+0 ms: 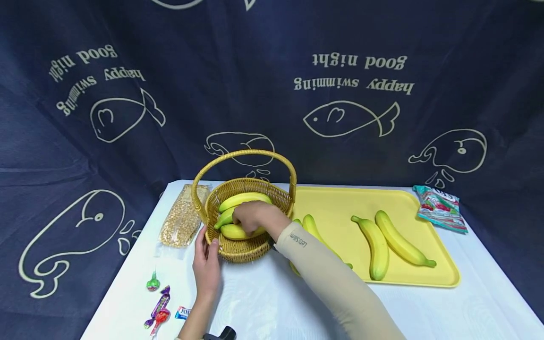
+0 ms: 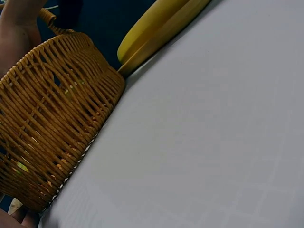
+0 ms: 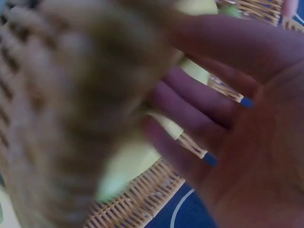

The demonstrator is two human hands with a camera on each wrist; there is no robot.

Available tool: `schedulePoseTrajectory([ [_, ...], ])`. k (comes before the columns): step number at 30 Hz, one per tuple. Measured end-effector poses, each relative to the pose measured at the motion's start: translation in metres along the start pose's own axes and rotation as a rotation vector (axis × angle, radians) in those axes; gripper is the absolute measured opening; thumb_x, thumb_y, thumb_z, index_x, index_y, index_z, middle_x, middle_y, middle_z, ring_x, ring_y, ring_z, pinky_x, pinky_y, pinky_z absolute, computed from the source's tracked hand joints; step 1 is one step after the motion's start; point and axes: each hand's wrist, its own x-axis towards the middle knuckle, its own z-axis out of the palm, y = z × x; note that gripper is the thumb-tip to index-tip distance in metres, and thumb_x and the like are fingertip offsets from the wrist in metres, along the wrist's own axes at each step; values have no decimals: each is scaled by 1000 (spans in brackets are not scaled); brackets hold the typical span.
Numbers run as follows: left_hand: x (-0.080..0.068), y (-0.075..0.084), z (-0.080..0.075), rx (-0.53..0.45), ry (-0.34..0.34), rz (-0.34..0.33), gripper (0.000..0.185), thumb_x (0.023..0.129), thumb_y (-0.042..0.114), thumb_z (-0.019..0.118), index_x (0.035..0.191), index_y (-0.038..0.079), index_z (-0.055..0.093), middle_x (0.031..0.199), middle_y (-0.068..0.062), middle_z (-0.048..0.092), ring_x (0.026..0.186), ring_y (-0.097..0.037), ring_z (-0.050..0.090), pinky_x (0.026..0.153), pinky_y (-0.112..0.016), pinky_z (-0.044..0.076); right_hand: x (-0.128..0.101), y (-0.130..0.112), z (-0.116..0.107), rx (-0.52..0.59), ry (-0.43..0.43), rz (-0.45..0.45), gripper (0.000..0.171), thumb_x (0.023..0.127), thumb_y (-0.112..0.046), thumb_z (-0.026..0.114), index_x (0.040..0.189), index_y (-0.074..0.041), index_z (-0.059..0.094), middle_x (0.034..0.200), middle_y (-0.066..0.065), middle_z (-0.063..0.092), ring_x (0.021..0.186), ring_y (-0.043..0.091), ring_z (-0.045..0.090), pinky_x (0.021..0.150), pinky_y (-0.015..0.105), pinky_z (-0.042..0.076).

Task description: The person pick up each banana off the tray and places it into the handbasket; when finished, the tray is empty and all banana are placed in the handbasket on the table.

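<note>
A wicker basket (image 1: 242,254) with a tall arched handle holds several bananas (image 1: 244,197). My left hand (image 1: 207,269) grips its near left side, thumb at the rim and fingers against the outer wall. In the left wrist view, a bit of that hand shows at the lower corner beside the weave. My right hand (image 1: 257,217) reaches down inside the basket, fingers bent round a banana (image 1: 233,231) near the front. The right wrist view shows its curled fingers (image 3: 190,104) among bananas; a blurred wicker part hides the fingertips.
A yellow tray (image 1: 331,200) to the right bears bananas (image 1: 374,245), some partly behind my right sleeve. A candy bag (image 1: 442,208) lies at its far right corner. Left of the basket are a bag of kernels (image 1: 182,219), lollipops (image 1: 153,283) and wrapped candies (image 1: 160,302).
</note>
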Motion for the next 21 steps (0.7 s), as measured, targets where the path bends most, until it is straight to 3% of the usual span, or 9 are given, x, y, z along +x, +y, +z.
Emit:
schedulePoseTrajectory([
  [3,1,-7,1,0,12,5,45,102,33,48,145,40,37,147,9,38,132,-11,38,102,-13,32,3,1,2,-61,75,13,19,77,1,66,74,-18,64,68,-3,50,63,13,41,52,26,37],
  [6,1,-10,2,-7,21,3,45,101,35,48,144,41,37,147,10,39,132,-9,39,102,-14,33,5,3,5,-71,108,21,21,77,0,66,71,-18,57,64,-4,43,60,13,38,51,27,34],
  [10,-1,-12,3,-15,34,-7,44,101,36,49,144,41,39,147,12,39,131,-7,39,103,-15,32,3,8,7,-6,108,-9,18,77,-7,75,91,-17,67,80,-6,56,70,10,46,62,24,42],
  [14,-1,-11,5,-5,28,-8,44,101,36,49,144,42,38,147,11,39,131,-8,39,104,-18,33,-5,18,3,89,133,-31,43,79,-12,75,120,-16,67,106,-4,64,87,10,55,79,25,48],
  [21,3,-9,1,9,23,4,44,101,37,49,144,43,38,146,9,40,131,-10,39,104,-19,33,-17,33,-6,169,151,-20,40,81,-17,78,119,-16,67,101,-1,65,87,10,56,77,26,48],
])
